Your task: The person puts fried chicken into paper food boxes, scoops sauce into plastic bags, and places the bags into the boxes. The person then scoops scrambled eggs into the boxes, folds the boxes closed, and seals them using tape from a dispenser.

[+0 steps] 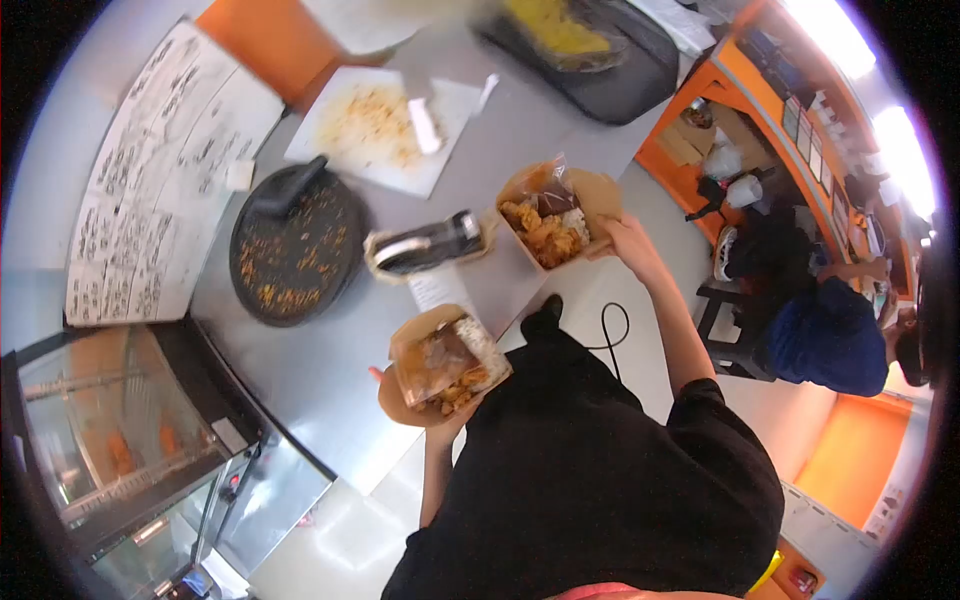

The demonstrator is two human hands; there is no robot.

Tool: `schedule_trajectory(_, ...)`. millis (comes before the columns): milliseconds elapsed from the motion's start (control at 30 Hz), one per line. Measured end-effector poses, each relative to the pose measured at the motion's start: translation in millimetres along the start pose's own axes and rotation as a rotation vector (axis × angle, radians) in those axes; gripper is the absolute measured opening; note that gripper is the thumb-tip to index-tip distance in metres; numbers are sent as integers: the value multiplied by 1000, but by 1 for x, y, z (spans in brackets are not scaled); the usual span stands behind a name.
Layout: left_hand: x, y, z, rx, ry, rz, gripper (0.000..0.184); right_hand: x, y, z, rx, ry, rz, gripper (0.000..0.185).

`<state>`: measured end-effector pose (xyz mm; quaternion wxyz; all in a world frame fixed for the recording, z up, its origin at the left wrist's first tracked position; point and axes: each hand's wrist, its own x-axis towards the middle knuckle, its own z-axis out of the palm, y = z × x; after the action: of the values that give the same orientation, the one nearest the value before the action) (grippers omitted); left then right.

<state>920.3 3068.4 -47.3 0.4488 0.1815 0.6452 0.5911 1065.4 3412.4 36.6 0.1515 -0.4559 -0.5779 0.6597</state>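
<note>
My left hand (446,432) is closed around a brown paper takeaway box (402,402), its fingers mostly hidden underneath. Inside that box are fried chicken pieces (456,395), white rice and a clear bag of brown sauce (440,362). Out to the right, my right hand (628,245) grips the flap of a second takeaway box (597,195). This one also has its lid open, showing fried chicken (553,240), rice and a sauce bag (556,196). Between the boxes and the round pan lies a dark, shiny object in a pale holder (430,245); its kind is unclear.
A round dark pan (300,250) with crumbs and a black-handled tool sits on the steel counter (262,362). Behind are a white cutting board (345,125) with a knife (424,125) and a black tray (640,80). A glass display case (120,430) stands left; a person (830,335) sits right.
</note>
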Motion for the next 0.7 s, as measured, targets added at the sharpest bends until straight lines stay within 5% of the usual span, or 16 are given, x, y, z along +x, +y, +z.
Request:
schedule_trajectory(167,102,26,101,62,-141,81,90,120,55,-88,-57,11,-66,32)
schedule_trajectory(267,143,-1,127,205,-50,331,93,155,68,-119,-29,26,-85,32)
schedule_trajectory(367,146,45,159,53,-149,262,70,98,-20,-107,-437,445,-448,27)
schedule_trajectory(433,150,56,176,18,-145,284,72,70,-63,-107,-756,489,-965,30)
schedule_trajectory(500,155,70,187,-18,-178,272,79,56,-79,-100,-758,50,-1192,35)
schedule_trajectory(567,161,84,199,-65,-244,235,91,41,-102,-85,-821,-348,-1179,27)
schedule_trajectory(633,173,81,206,241,-150,508,99,45,-112,-72,-941,-394,-1298,20)
schedule_trajectory(700,190,64,201,333,-108,542,107,63,-120,-64,-972,-433,-1423,18)
